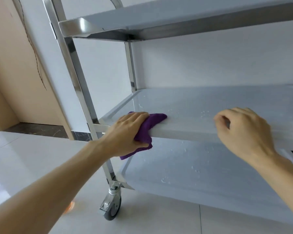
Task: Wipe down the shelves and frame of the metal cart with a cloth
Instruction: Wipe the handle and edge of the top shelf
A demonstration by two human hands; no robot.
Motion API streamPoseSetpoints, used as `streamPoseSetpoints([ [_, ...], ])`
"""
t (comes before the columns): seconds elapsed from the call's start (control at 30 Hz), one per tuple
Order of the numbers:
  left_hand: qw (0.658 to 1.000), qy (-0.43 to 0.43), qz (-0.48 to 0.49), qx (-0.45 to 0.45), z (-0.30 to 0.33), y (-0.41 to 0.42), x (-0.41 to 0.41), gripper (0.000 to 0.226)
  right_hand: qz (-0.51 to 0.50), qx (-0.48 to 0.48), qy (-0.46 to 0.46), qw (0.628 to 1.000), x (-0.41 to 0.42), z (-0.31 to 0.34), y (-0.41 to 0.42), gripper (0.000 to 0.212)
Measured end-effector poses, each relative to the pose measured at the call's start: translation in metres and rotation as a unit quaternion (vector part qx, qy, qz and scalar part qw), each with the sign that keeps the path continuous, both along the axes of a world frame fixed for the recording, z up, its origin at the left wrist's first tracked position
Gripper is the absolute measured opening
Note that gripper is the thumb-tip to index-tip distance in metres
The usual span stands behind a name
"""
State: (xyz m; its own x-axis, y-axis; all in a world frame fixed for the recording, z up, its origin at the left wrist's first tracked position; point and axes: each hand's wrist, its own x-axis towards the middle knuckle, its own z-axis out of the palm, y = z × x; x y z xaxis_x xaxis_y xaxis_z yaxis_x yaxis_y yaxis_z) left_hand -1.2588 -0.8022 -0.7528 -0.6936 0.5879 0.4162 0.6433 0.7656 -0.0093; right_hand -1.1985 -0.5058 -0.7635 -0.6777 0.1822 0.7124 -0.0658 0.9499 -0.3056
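The left hand (130, 132) grips a purple cloth (146, 130) folded over the front lip of the middle shelf (201, 105), near its left corner, fingers on top and thumb under the edge. The right hand (242, 130) hangs just in front of the same lip further right, fingers loosely curled and holding nothing; whether it touches the edge cannot be told.

The wipe-down looks to be partway through. Water droplets sit on the middle shelf around its centre and by the right side, so that surface seems not yet wiped dry. The bottom shelf (201, 168) also carries scattered drops and probably still needs a pass. Only the underside and front rim of the top shelf (142, 19) show, so its state cannot be judged. The left post (74, 71) of the frame and the caster (112, 206) give no clear sign either way.
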Motion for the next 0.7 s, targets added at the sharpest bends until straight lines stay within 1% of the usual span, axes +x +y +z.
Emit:
streamPoseSetpoints([
  [0.07, 1.0, 0.015, -0.019, 0.009, -0.004, 0.04, 0.009, 0.082, 0.007, 0.017, -0.019, 1.0, 0.0, 0.001, -0.004, 0.017],
  [0.13, 0.999, 0.031, -0.025, 0.03, -0.008, 0.072, 0.017, 0.082, 0.008, 0.007, -0.033, 0.999, 0.003, 0.001, 0.001, 0.018],
  [0.23, 0.997, 0.05, -0.025, 0.048, -0.017, 0.081, 0.019, 0.084, 0.007, 0.029, -0.02, 0.999, 0.009, -0.004, 0.007, 0.018],
  [0.33, 0.997, 0.066, -0.023, 0.032, -0.017, 0.051, 0.012, 0.086, 0.011, 0.041, -0.009, 0.999, 0.014, -0.007, 0.005, 0.019],
  [0.5, 0.997, 0.02, 0.075, 0.018, -0.006, -0.035, -0.008, 0.089, 0.003, 0.062, 0.012, 0.998, 0.018, -0.009, 0.004, 0.02],
  [0.57, 0.994, 0.017, 0.103, 0.039, -0.007, -0.06, -0.013, 0.085, 0.007, 0.063, 0.008, 0.998, 0.022, -0.01, -0.001, 0.017],
  [0.63, 0.992, 0.037, 0.11, 0.059, -0.011, -0.067, -0.013, 0.078, 0.013, 0.06, 0.005, 0.998, 0.024, -0.01, -0.005, 0.015],
  [0.7, 0.991, 0.058, 0.102, 0.062, -0.013, -0.057, -0.012, 0.076, 0.017, 0.062, -0.003, 0.998, 0.025, -0.008, -0.007, 0.015],
])
